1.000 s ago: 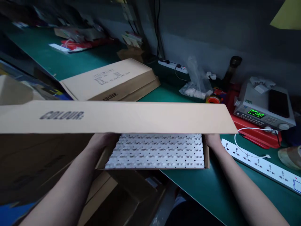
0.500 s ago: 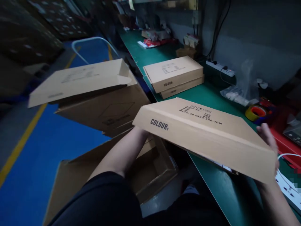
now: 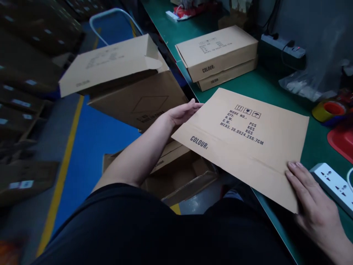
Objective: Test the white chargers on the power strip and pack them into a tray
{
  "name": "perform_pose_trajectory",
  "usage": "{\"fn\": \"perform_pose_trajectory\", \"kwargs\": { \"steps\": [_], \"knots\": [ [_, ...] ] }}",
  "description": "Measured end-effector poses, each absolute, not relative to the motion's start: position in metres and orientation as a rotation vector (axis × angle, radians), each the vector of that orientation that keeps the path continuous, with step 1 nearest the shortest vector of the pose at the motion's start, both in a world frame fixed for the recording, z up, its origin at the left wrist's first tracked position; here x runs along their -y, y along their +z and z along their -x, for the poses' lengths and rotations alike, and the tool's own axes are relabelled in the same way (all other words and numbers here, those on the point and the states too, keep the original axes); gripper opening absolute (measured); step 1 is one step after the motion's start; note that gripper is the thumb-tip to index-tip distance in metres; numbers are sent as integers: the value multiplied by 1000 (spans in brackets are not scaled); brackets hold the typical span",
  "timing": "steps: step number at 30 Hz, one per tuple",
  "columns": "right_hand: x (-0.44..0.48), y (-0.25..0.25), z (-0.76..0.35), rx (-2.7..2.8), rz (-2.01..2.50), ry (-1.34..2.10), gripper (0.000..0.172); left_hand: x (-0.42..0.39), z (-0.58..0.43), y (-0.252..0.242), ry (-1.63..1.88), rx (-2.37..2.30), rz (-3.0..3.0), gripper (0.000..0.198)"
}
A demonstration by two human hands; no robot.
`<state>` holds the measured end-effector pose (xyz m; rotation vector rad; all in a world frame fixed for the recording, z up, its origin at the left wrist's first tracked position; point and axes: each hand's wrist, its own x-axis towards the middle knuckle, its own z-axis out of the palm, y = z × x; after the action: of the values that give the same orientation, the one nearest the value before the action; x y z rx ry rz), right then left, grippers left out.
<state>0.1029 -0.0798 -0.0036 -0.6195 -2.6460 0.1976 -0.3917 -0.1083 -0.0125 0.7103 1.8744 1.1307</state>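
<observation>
1. Blue painted floor point(image 3: 96, 154) with a yellow stripe point(image 3: 60, 180), lower left.
2. Dark shelving point(image 3: 27, 70) stacked with labelled cartons, along the left edge.
3. Green-topped workbench point(image 3: 271, 82) running from top centre to lower right.
4. Grey wall point(image 3: 325, 25), upper right.
5. Dim light throughout.

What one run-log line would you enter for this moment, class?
left hand: at edge of cardboard lid | right hand: fingers on its near edge | nearby: stacked flat cartons, power strip, green workbench
</observation>
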Motion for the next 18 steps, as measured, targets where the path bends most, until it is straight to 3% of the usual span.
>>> {"fn": "perform_pose_trajectory", "kwargs": {
  "steps": [4,9,13,18],
  "knots": [
    [90,-29,-99,2649,635,114,86,113,385,-20,989,-1566,-701,48],
    [101,-41,-95,2619,676,85,88,132,359,-46,1153,-1924,-711,56],
    [111,-44,-104,2496,886,96,86,148,347,-43,921,-2201,-605,69],
    [119,-58,-114,2482,1060,41,61,167,340,-35,829,-2354,-560,68]
  ]
}}
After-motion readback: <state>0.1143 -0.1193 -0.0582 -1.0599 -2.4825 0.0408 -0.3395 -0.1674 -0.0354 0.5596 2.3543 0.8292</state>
